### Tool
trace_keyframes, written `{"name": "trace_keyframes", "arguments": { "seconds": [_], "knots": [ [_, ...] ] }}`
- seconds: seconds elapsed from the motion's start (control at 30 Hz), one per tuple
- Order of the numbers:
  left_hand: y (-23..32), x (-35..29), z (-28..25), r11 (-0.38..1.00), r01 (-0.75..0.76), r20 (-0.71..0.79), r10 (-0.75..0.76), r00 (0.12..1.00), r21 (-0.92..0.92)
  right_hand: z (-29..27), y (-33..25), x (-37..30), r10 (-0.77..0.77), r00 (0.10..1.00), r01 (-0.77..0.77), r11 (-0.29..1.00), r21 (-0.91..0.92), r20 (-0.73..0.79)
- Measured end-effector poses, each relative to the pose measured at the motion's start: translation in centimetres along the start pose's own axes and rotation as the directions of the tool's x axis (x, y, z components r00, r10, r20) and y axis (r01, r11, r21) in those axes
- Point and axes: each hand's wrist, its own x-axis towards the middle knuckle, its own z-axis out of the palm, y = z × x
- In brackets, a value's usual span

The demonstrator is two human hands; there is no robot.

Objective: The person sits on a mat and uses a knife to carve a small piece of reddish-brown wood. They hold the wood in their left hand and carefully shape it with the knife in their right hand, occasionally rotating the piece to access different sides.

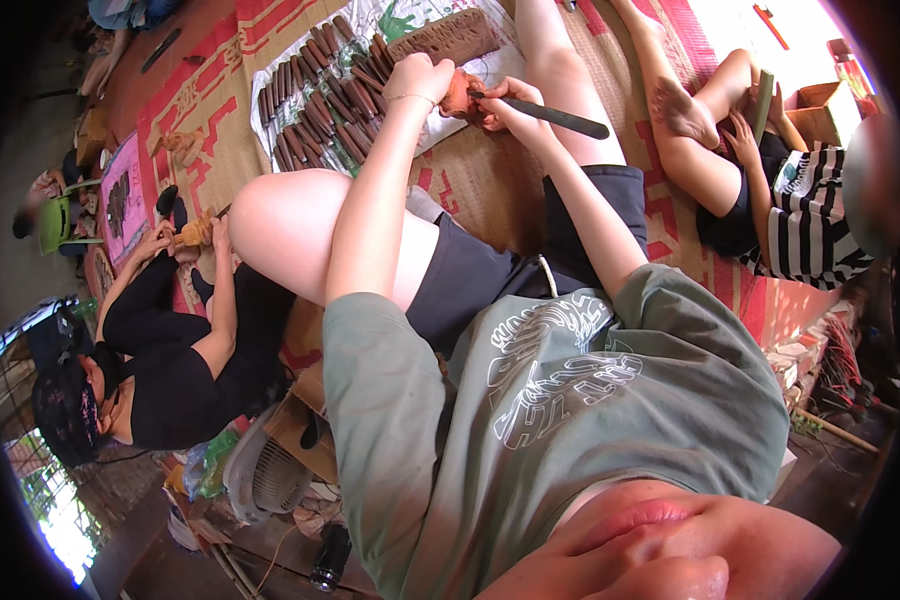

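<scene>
My left hand (417, 80) is closed round a small reddish-orange carved wooden piece (457, 98), held up between my legs. In my right hand (518, 108) is a slim tool with a long flat black handle (565, 121). Its working end meets the carved piece, but its tip is too small to make out. Just beyond my hands, a brown block with a carved, pitted surface (445, 38) lies on a white sheet (262, 82). Many dark brown wooden sticks (320, 105), like tool handles, are laid in rows on that sheet, left of my left hand.
A patterned red and tan mat (215, 110) spreads under me. On the left a person in black holds a yellowish carved piece (195, 233). Another person sits at the right near a cardboard box (828, 112). A fan (268, 470) stands behind me at lower left.
</scene>
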Motion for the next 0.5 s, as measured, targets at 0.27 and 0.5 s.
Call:
{"name": "trace_keyframes", "arguments": {
  "seconds": [0.27, 0.5],
  "knots": [
    [0.3, -0.1, 0.0, 0.999, -0.031, -0.003, 0.031, 0.999, 0.033, -0.8, 0.7, 0.8, -0.094, 0.996, 0.094, 0.996, 0.002, -0.001],
    [1.2, -1.0, -1.2, 0.996, 0.029, 0.085, -0.036, 0.996, 0.087, -1.4, 0.2, 0.7, -0.134, 0.991, 0.134, 0.991, -0.022, 0.008]
  ]
}}
